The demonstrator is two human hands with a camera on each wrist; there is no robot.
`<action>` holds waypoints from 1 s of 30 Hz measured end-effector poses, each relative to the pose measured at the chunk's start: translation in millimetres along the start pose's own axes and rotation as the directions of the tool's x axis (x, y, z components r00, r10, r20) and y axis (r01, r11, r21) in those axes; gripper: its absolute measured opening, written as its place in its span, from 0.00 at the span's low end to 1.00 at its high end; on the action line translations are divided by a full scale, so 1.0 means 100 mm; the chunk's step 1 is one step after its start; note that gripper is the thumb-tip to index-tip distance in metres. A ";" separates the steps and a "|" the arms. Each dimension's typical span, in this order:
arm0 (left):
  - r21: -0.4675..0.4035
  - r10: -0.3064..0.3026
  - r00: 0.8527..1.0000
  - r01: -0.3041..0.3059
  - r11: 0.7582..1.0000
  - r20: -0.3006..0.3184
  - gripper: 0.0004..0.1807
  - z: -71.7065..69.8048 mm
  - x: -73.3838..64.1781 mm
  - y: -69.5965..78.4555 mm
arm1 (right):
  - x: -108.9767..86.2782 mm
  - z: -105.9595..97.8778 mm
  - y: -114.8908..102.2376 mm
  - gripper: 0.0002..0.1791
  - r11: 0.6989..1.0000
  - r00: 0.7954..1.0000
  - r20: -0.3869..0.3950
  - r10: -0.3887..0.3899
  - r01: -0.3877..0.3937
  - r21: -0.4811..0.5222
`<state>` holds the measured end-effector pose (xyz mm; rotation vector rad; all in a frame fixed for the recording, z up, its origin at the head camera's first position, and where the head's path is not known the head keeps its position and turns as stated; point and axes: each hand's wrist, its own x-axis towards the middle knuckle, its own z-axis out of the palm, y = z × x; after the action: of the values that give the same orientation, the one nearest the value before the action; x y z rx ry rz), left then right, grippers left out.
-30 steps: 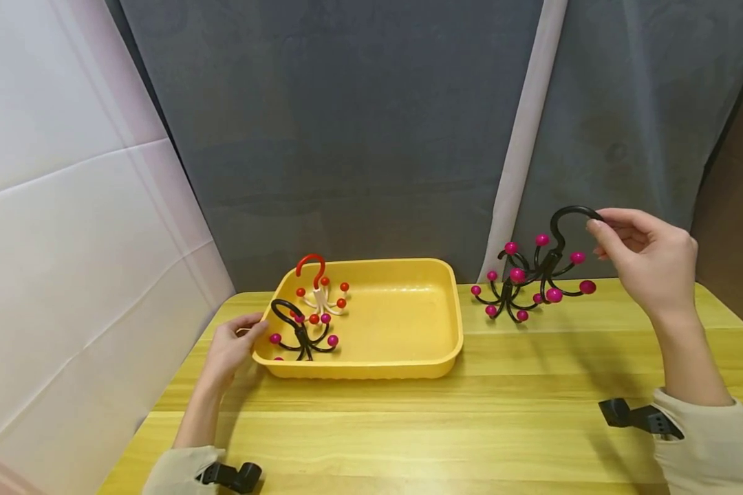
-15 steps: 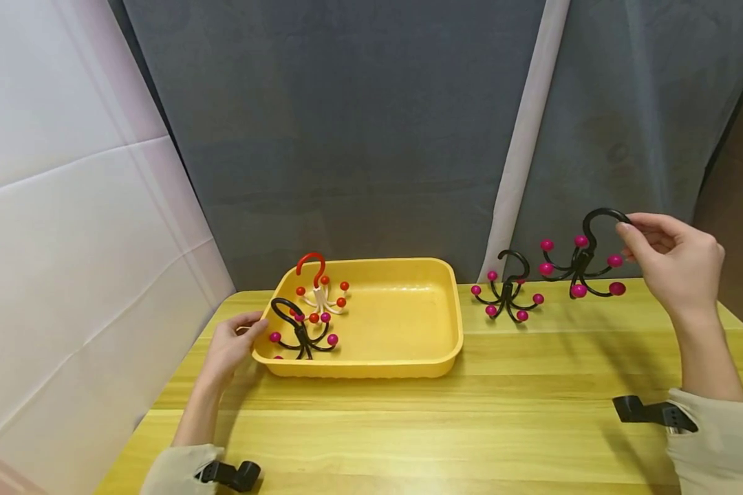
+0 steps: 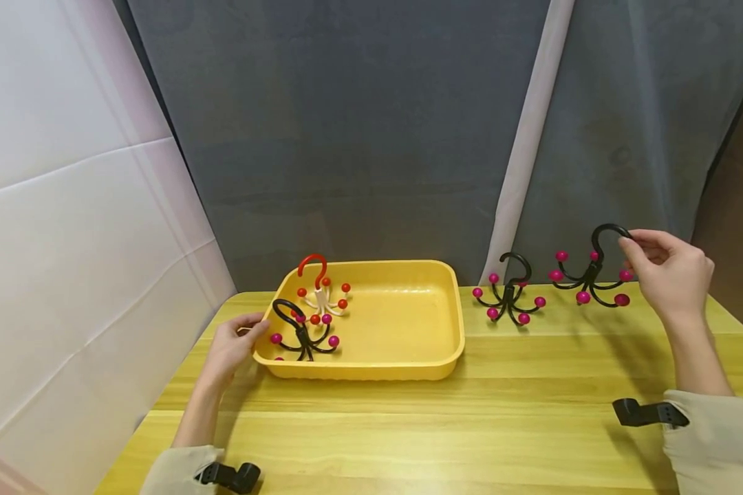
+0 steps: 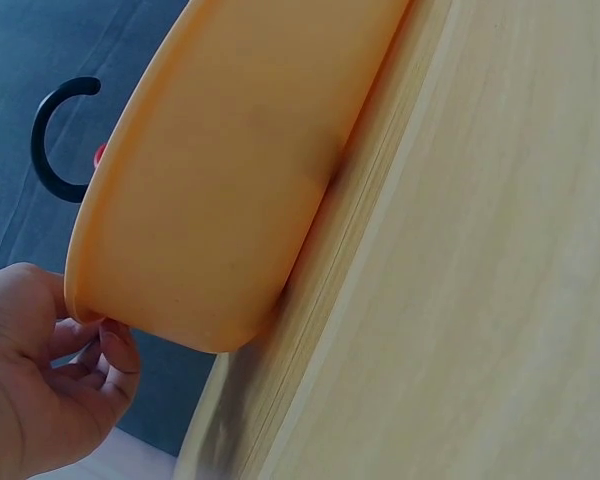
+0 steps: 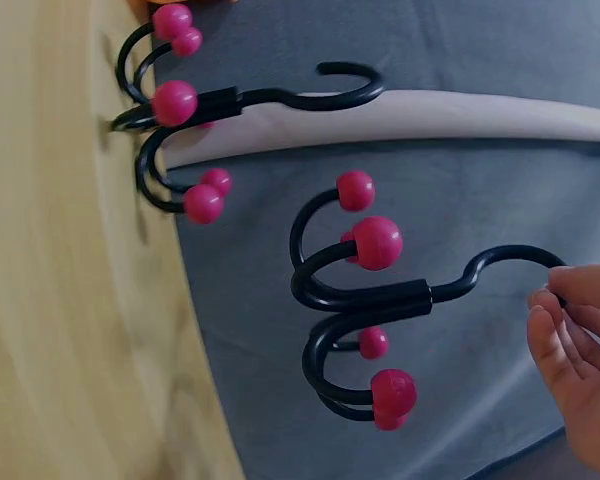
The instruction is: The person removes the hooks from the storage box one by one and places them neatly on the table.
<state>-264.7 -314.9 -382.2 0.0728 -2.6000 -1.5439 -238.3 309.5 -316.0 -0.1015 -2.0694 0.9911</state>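
My right hand (image 3: 673,275) pinches the curved top of a black multi-arm hanging hook (image 3: 589,275) with magenta ball tips. In the right wrist view this hook (image 5: 380,300) hangs off the table, its arms apart from the surface. Left of it, another black hook (image 3: 509,295) with magenta balls stands upright on the table. My left hand (image 3: 232,347) grips the left rim of a yellow plastic basin (image 3: 371,371), thumb and fingers on either side of the edge. Inside the basin's left end are a white hook (image 3: 320,299) with red top and red balls, and a black hook (image 3: 301,333).
The wooden table (image 3: 408,440) runs beneath everything. Behind it hangs a grey curtain (image 3: 359,137) with a pale vertical strip (image 3: 526,137). A white panel (image 3: 87,247) stands at the left and a brown surface (image 3: 739,192) at the right.
My right hand has carried its hook to the right, away from the standing black hook, and then lowered it toward the table. My left hand stays at the basin's rim.
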 end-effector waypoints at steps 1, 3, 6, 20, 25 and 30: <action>0.003 0.002 1.000 -0.002 1.000 -0.002 0.25 0.00 0.00 0.01 | 0.00 0.01 0.03 0.18 1.000 1.000 0.003 0.005 -0.005 -0.004; 0.007 0.005 1.000 -0.005 1.000 -0.004 0.25 0.00 -0.01 0.02 | -0.01 0.03 0.08 0.18 1.000 1.000 0.008 0.013 -0.013 -0.021; 0.018 0.010 1.000 -0.010 1.000 -0.008 0.24 0.01 -0.02 0.04 | -0.02 0.05 0.16 0.19 0.998 0.999 0.026 0.042 -0.041 -0.050; 0.027 0.009 1.000 -0.008 1.000 -0.006 0.24 0.01 -0.01 0.03 | -0.05 0.12 0.40 0.17 0.996 0.998 0.053 0.039 -0.035 -0.086; 0.016 0.011 1.000 -0.011 1.000 -0.003 0.23 0.01 -0.01 0.03 | -0.06 0.13 0.45 0.17 0.995 0.997 0.065 0.041 -0.035 -0.088; 0.013 0.014 1.000 -0.014 1.000 -0.007 0.23 0.00 -0.02 0.02 | -0.05 0.15 0.50 0.17 0.995 0.997 0.076 0.034 -0.026 -0.095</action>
<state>-263.1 -313.7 -380.1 0.0610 -2.5994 -1.5194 -258.2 332.1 -358.7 -0.1453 -2.1920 0.9287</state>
